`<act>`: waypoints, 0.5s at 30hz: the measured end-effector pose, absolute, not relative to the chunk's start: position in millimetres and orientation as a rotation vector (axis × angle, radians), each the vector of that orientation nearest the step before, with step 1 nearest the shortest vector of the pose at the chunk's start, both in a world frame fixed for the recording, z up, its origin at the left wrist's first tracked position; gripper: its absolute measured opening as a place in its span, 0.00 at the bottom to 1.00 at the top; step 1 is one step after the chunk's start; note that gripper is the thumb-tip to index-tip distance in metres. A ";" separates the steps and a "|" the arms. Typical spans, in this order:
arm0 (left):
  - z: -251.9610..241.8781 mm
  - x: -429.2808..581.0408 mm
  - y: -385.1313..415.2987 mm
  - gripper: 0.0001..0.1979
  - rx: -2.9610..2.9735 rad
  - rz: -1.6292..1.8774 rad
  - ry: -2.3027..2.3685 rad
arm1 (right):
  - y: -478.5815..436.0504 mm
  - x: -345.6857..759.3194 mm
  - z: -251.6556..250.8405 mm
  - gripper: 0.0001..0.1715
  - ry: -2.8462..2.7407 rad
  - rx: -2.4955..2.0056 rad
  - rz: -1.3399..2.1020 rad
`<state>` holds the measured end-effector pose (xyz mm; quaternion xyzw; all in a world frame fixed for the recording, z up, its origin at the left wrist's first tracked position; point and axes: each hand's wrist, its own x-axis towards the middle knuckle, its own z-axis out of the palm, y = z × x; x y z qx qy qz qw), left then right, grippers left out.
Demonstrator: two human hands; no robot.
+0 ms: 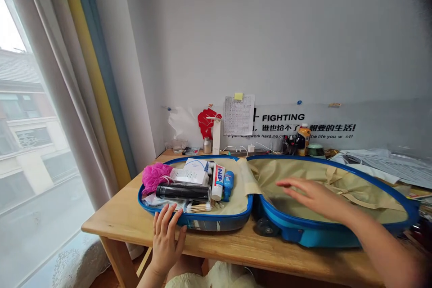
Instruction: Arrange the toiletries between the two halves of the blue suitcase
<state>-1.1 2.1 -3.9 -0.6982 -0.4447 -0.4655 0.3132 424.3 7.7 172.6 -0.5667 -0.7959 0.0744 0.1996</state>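
Observation:
A blue hard-shell suitcase [202, 224] lies unfolded into two halves with beige lining. My left hand [168, 234], fingers spread, rests against the front rim of the left half. Over the right half hovers my right hand [305, 193], fingers stretched out and holding nothing. The left half holds a pink bath puff [155, 177], white boxes [196, 171], a black cylinder [184, 192] in clear wrapping, cotton swabs [199, 208], a toothpaste tube [218, 183] and a blue bottle [228, 184]. Beige straps [357, 198] lie in the right half.
The suitcase stands on a wooden table [111, 211]. Along the wall are a white lamp [216, 137], a small metallic bottle [206, 145], an orange drink bottle [303, 138] and a green-lidded jar [315, 150]. Papers [388, 166] lie at the right; curtains [84, 76] hang left.

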 end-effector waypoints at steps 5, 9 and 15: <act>4.1 6.8 -0.8 0.25 -1.796 -1.261 -1.251 | -39.5 483.6 112.7 0.20 -2.029 -1.553 -0.276; 20.3 21.1 -5.1 0.18 -1.783 -1.267 -1.212 | -50.4 492.8 89.0 0.22 -1.940 -1.449 -0.711; 39.8 35.3 -5.5 0.11 -1.951 -1.219 -1.122 | -49.8 484.0 81.6 0.28 -1.900 -1.389 -0.769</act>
